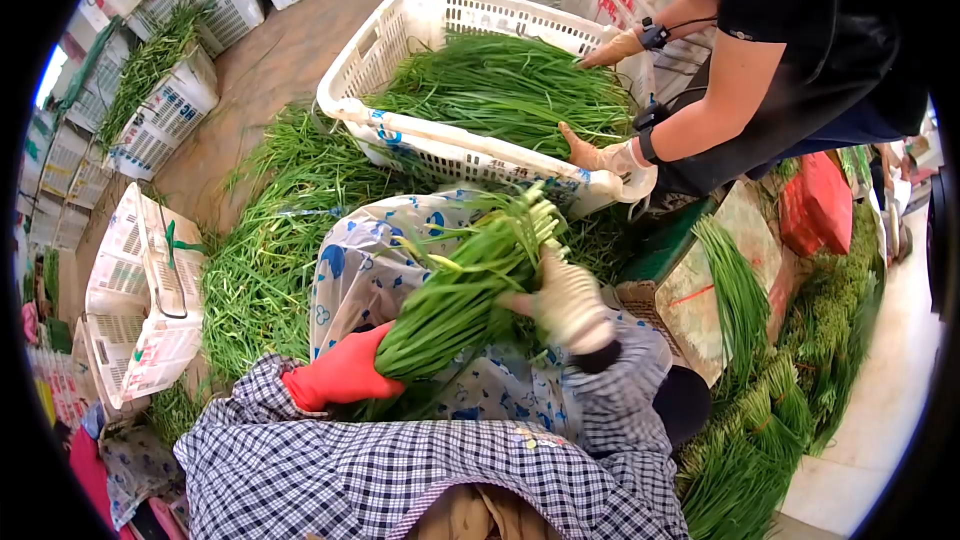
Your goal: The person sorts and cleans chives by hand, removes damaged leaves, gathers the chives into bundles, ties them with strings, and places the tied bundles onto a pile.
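Observation:
My left hand (352,370), in a red glove, is closed around the leafy end of a thick bunch of garlic chives (465,285) held over my lap. The pale stem ends of the bunch point up and away to the right. Against its right side is my right hand (568,302), in a whitish knitted glove; motion smears it and its grip is unclear. Under the bunch, a plastic apron (375,240) with blue prints covers my lap. My checked sleeves reach in from both sides.
Ahead, another person's gloved hands (590,152) rest at chives in a large white crate (400,20). Loose green leaves (262,260) are piled to my left, beside a white crate (130,290). At right lie tied chive bunches (740,300) and a red bag (815,205).

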{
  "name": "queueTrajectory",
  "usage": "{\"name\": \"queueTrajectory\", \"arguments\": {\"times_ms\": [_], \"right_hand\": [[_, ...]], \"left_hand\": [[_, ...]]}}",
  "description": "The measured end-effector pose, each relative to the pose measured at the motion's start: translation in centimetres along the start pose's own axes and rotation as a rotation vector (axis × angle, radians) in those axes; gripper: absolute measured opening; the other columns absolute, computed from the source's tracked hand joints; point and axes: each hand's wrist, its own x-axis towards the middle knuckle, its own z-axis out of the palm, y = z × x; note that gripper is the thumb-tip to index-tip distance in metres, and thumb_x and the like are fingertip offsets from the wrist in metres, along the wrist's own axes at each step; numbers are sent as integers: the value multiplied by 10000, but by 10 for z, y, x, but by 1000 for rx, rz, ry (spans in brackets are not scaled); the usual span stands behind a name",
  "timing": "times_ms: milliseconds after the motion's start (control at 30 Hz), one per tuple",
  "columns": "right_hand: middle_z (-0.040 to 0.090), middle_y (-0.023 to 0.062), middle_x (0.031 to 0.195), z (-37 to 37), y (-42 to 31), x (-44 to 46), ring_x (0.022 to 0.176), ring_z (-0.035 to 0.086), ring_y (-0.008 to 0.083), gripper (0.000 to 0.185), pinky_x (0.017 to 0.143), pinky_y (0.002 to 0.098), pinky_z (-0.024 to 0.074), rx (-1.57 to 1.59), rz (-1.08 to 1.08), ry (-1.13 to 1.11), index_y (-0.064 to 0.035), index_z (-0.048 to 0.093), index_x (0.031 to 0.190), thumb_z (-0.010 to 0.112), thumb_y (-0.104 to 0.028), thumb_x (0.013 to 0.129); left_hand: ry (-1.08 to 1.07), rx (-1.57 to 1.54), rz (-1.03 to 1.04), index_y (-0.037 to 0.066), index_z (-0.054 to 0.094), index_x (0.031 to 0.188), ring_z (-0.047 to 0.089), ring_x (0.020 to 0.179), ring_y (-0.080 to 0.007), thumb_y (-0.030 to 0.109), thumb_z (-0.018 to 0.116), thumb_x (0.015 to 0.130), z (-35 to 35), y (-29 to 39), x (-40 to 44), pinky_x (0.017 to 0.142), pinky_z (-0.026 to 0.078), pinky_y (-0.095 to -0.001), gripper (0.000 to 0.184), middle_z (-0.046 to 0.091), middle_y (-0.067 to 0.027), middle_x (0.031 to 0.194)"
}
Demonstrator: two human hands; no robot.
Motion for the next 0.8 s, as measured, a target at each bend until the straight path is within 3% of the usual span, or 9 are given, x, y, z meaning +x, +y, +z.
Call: {"name": "queueTrajectory", "arguments": {"times_ms": [100,167,233,333,433,533,600,633,800], "right_hand": [[668,197,868,68,35,18,778,658,289,422,703,342,538,9,80,169,27,555,1187,692,-183,848],[673,96,868,116,80,34,731,645,231,187,654,275,543,1388,3,442,-28,617,1038,644,-126,881],[637,45,766,95,125,35,661,623,181,91,620,270,559,1881,179,439,-75,614,924,609,-166,920],[570,78,621,43,157,20,454,554,231,248,462,348,490,1536,86,636,-8,594,932,577,-254,912],[691,181,855,-14,140,8,733,672,299,457,690,384,551,-91,398,-90,52,582,1172,653,-283,869],[596,235,1165,-10,79,2,1075,587,342,725,922,392,474,45,-77,126,19,517,1278,826,-196,658],[492,252,1275,-9,-4,5,1229,439,403,957,1076,489,322,-24,-78,35,10,412,1341,872,-307,563],[482,263,1263,52,9,7,1214,429,416,1010,1072,525,302,-226,-205,365,5,400,1346,876,-362,533],[661,157,792,121,52,56,728,642,336,226,660,410,520,101,2,497,-78,669,982,618,-3,774]], "left_hand": [[35,200,-2,91,428,1366,644,995,-260,179,743,704,-1,-7,-4,914,477,-348,738,670,-140,1070],[75,249,-35,89,425,1373,633,1028,-252,170,755,685,-4,-22,-12,928,472,-351,768,662,-132,1107],[74,199,-31,88,431,1371,628,1040,-242,155,756,682,-8,-26,-22,934,469,-349,764,658,-127,1119],[84,102,-11,85,446,1364,616,1062,-221,122,754,681,-12,-24,-31,943,463,-343,750,650,-119,1136],[113,97,8,74,458,1357,605,1073,-191,86,741,691,-14,-18,-36,945,456,-326,723,647,-113,1139],[180,216,29,113,419,1397,644,1031,-261,113,724,703,-8,-8,-25,907,484,-343,759,655,-149,1121],[170,324,27,138,406,1409,648,995,-310,134,718,704,-4,-6,-19,872,500,-364,770,655,-175,1089],[165,437,23,163,394,1420,651,959,-359,155,712,706,-3,-7,-17,838,516,-385,782,655,-201,1057],[145,489,-11,182,360,1445,644,906,-391,171,709,690,-6,-19,-22,785,524,-409,832,654,-217,996]]}}
